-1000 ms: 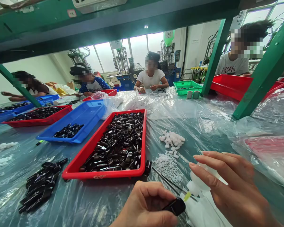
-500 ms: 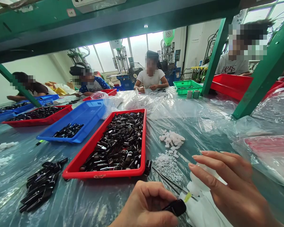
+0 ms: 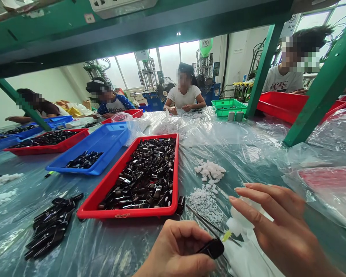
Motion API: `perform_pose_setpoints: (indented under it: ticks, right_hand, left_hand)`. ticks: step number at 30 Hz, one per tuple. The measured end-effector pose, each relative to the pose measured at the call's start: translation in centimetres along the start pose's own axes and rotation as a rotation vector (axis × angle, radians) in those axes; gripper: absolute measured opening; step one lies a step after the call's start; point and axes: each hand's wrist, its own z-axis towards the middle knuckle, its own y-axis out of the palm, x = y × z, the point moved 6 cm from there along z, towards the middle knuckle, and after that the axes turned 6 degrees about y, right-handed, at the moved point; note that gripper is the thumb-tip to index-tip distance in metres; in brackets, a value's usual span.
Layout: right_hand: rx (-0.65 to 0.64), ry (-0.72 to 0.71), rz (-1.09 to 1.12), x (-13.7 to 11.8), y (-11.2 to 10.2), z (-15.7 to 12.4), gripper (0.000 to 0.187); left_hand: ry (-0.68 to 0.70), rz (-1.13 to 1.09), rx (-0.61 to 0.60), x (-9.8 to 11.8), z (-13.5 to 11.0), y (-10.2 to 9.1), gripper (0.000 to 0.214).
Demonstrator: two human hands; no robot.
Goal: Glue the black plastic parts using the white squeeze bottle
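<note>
Left grip (image 3: 175, 252) pinches a black piece (image 3: 215, 248), near-right of the red tray (image 3: 127, 214); right grip (image 3: 286, 232), farther right, is spread. Best held steady, I'd say.

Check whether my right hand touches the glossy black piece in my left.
Apart: the head view shows a gap between your right hand and the glossy black piece.

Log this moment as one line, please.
left hand: holds black piece | right hand: open, nothing visibly gripped | nearest red tray: holds black parts | white pieces: heaped right of tray
</note>
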Motion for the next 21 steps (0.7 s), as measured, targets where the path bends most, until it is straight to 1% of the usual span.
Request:
perform_pose_setpoints:
  ticks: [3,6,9,11,13,15,18,19,21]
  right_hand:
    - [0.002,0.004,-0.015,0.2,0.2,0.1,0.037]
    - [0.000,0.043,-0.026,1.0,0.7,-0.1,0.039]
    - [-0.048,0.075,-0.022,2.2,1.6,-0.6,0.042]
    - [-0.108,0.182,0.065,3.5,2.4,-1.1,0.037]
    - [-0.181,0.355,0.179,5.0,3.5,-1.8,0.028]
    - [-0.256,0.493,0.249,6.1,4.7,-2.5,0.026]
    - [-0.355,0.570,0.274,6.8,6.3,-3.4,0.025]
    - [-0.380,0.593,0.278,6.9,6.5,-3.6,0.027]
    - [-0.405,0.639,0.271,7.1,6.5,-3.8,0.040]
  left_hand:
    - [-0.025,0.040,0.076,0.0,-0.2,-0.4,0.023]
    - [-0.055,0.101,0.129,0.1,-0.4,-0.6,0.028]
    - [-0.037,0.119,0.156,0.4,-0.5,-0.7,0.031]
    - [-0.023,0.114,0.165,0.5,-0.4,-0.8,0.031]
    - [-0.013,0.097,0.162,0.5,-0.3,-0.7,0.030]
    - [-0.012,0.080,0.173,0.4,-0.3,-0.7,0.030]
    - [-0.012,0.077,0.197,0.4,-0.3,-0.8,0.028]
    - [-0.009,0.083,0.203,0.5,-0.3,-0.8,0.027]
    - [-0.001,0.098,0.210,0.7,-0.3,-0.9,0.027]
